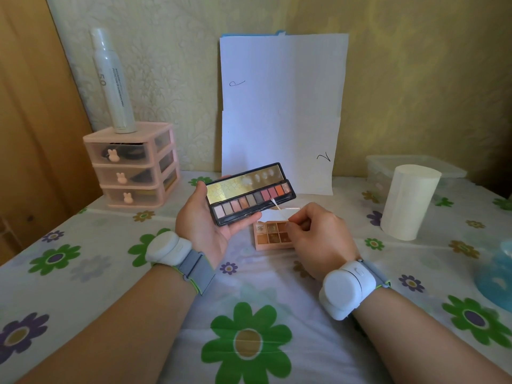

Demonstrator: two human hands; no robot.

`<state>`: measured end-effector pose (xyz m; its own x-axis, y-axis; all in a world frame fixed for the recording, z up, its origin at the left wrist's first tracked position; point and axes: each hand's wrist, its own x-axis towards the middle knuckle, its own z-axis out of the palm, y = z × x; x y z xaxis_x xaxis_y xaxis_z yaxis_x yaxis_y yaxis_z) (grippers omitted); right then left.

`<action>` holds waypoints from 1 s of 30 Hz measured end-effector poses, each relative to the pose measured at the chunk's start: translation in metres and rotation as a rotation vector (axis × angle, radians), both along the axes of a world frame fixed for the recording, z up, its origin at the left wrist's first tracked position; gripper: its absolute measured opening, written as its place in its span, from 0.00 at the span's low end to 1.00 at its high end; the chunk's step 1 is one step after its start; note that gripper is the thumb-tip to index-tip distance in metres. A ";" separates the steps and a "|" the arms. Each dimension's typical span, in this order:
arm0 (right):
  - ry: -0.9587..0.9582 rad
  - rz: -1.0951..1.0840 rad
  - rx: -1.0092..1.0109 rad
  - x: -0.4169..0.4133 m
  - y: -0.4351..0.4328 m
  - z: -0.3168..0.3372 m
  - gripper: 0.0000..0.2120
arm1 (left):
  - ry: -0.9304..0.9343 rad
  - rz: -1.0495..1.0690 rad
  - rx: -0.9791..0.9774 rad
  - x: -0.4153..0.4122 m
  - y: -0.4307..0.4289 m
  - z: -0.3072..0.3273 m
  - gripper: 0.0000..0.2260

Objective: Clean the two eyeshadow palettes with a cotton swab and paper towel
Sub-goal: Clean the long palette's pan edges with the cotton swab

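At a table spread with a flower-print cloth, a person works a thin white cotton swab along a long black eyeshadow palette whose mirrored lid is folded open. The left hand cradles the palette from below, fingers curled round its near edge and thumb at its left end. This lifts it clear of the table and tilts the pans up, apparently so the strip beneath the shades can be seen and reached. The right hand pinches the swab's stick between thumb and fingertips, with the cotton tip touching the palette just under the red pans towards its right end. A second, square pink eyeshadow palette lies open on the cloth just beneath the right hand, partly hidden by it and seemingly waiting its turn. A white roll of paper towel stands upright well to the right, handy for the wiping the job calls for but untouched. Behind, white paper sheets lean against the wall. At left, a pink three-drawer plastic organiser carries a tall white spray bottle. Each wrist wears a white device on a grey strap.
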<state>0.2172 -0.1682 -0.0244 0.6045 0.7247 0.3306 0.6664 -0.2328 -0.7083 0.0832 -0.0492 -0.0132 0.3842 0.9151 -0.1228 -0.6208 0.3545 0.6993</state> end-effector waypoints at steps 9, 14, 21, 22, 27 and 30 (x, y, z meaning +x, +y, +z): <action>-0.018 0.070 -0.014 -0.012 0.007 -0.003 0.03 | -0.015 -0.013 0.022 0.002 0.000 0.000 0.18; -0.009 0.056 -0.008 -0.008 0.004 -0.002 0.03 | -0.018 -0.025 0.038 0.001 -0.001 -0.001 0.18; -0.039 0.071 -0.030 -0.014 0.007 -0.002 0.03 | -0.014 -0.009 0.040 0.001 0.001 -0.001 0.18; -0.030 0.061 -0.032 -0.011 0.006 -0.002 0.03 | -0.012 -0.015 0.046 0.001 0.001 -0.001 0.18; -0.016 0.087 -0.021 -0.015 0.004 0.000 0.03 | -0.013 -0.014 0.033 0.001 -0.001 0.000 0.18; -0.018 0.120 -0.027 -0.025 0.006 -0.001 0.03 | -0.005 -0.004 0.040 0.002 -0.001 0.000 0.19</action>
